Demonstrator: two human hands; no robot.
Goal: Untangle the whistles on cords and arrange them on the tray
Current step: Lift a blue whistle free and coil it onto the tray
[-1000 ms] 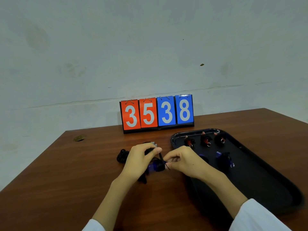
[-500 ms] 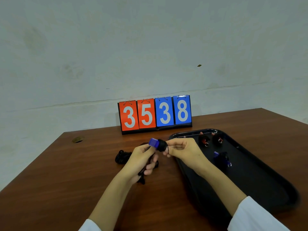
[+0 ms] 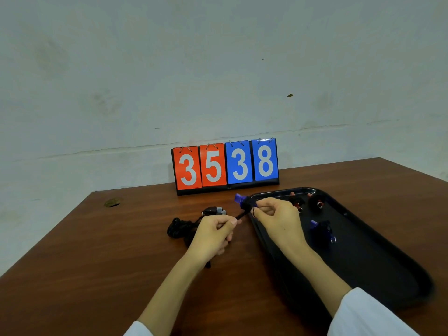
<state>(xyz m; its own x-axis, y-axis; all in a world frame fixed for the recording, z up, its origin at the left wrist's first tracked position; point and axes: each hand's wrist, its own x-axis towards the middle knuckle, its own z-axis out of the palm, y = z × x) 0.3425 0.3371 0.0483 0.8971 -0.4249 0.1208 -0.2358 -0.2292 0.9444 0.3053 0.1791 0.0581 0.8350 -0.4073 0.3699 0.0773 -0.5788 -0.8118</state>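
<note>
Blue whistle [image 3: 240,199] hangs just above the far left corner of the tray [image 3: 363,267], gripped in the right hand [image 3: 275,215]. That hand's fingers curl round the whistle's dark body, and the blue mouthpiece pokes out up and to the left, toward the scoreboard [image 3: 226,166] at the table's far edge. Its cord [image 3: 239,216] runs taut from the whistle down and to the left into the left hand [image 3: 213,232], which pinches it between thumb and forefinger over the table [image 3: 97,263], just left of the tray's left edge. Beyond that hand lies a dark heap of cords [image 3: 179,229] with a grey whistle [image 3: 216,210] at its far side; whether the held cord is free of that heap I cannot tell. On the tray, red whistles [image 3: 317,204] sit along the far edge and a second blue whistle [image 3: 322,230] lies nearer the middle. Bare tray floor lies to the right of the right hand, the nearer one, so the whistle probably goes right and down, the left hand bringing the cord along behind.
</note>
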